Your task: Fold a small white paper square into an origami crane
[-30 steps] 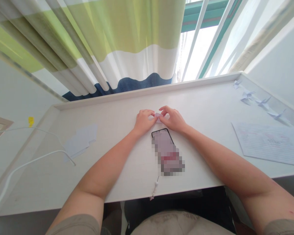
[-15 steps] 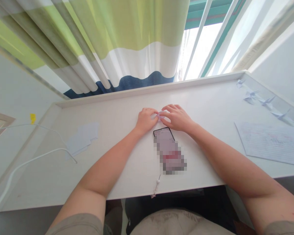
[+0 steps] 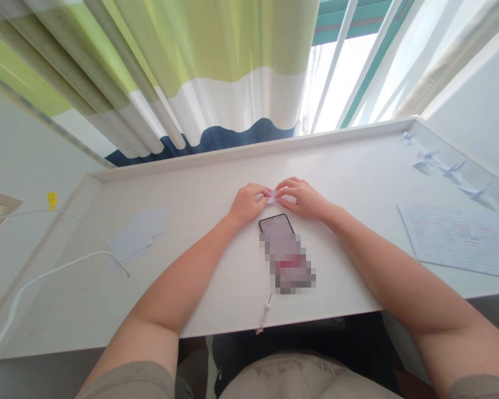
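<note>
Head view: you are looking down on a white desk beside a striped curtain.
Folded paper: a small pale piece low over the desk, just beyond the phone, between your hands.
Left hand: your fingers are curled, with the tips pinching the paper's left end.
Right hand: your fingers are half bent, with the tips gripping its right end.
Around: paper stack at left; paper cranes and written sheet at right, well apart.

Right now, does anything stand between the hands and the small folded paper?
Nothing visible does: left hand and right hand both pinch the small folded paper. The phone lies nearer the person, apart from it.
</note>
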`<action>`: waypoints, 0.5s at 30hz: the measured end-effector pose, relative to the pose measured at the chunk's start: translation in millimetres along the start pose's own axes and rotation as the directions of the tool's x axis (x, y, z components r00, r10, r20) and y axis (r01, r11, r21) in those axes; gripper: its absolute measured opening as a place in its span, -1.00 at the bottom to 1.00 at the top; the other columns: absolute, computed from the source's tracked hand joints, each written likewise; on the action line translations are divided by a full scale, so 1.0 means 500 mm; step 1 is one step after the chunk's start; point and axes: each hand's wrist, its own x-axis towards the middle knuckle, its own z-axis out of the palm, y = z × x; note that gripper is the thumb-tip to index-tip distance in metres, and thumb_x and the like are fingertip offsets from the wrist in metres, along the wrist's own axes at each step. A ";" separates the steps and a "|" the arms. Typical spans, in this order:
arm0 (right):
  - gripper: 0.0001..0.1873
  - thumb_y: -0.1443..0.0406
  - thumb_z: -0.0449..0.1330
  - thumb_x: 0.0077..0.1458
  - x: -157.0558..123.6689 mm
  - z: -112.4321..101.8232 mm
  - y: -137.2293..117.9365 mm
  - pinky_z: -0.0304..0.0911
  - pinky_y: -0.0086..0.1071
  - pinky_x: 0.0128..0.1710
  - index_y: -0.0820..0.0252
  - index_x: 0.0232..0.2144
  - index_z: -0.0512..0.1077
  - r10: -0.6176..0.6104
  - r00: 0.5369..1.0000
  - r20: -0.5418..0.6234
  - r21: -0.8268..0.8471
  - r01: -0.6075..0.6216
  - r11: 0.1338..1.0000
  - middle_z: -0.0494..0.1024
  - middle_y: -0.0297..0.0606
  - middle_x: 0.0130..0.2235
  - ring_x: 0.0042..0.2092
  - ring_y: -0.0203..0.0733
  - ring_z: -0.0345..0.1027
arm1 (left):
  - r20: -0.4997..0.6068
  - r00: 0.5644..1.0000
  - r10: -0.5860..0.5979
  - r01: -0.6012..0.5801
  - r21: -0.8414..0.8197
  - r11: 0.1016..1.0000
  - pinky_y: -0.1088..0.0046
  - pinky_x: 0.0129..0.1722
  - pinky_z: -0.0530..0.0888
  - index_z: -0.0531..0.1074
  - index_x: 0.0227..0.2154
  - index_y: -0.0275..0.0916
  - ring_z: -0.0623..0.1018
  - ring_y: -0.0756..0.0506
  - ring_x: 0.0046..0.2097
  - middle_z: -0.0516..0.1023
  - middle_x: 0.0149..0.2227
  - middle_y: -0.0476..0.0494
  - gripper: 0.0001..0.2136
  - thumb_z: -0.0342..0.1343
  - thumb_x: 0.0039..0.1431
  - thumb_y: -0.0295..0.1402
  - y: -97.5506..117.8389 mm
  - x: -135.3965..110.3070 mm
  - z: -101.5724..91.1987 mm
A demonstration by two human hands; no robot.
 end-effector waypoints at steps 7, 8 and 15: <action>-0.77 0.29 0.25 0.19 0.005 0.010 0.012 0.35 -0.08 0.11 0.10 -0.11 0.61 0.152 0.987 -0.062 0.210 -0.136 0.968 0.71 -0.16 -0.08 -0.02 0.02 0.53 | 0.039 0.999 0.028 -0.031 0.082 0.996 0.18 0.25 0.53 0.65 -0.07 -0.10 0.67 -0.17 0.08 0.74 0.00 -0.08 -0.75 0.15 0.30 -0.48 0.003 -0.001 0.000; -0.74 0.29 0.26 0.17 0.005 0.009 0.011 0.36 -0.08 0.11 0.10 -0.08 0.61 0.181 0.981 -0.064 0.226 -0.163 0.960 0.71 -0.16 -0.06 -0.01 0.01 0.54 | 0.041 0.998 0.036 -0.040 0.086 0.995 0.18 0.24 0.53 0.66 -0.07 -0.10 0.67 -0.18 0.08 0.74 0.01 -0.09 -0.78 0.17 0.32 -0.43 0.004 -0.002 0.000; -0.83 0.28 0.26 0.19 0.006 0.008 0.012 0.36 -0.09 0.12 0.12 -0.19 0.62 0.146 0.987 -0.065 0.233 -0.128 0.964 0.69 -0.15 -0.11 -0.01 0.02 0.52 | 0.057 0.996 0.065 -0.069 0.079 0.994 0.15 0.22 0.53 0.65 -0.15 -0.10 0.66 -0.19 0.08 0.75 -0.03 -0.11 -0.89 0.25 0.35 -0.30 0.001 -0.002 0.001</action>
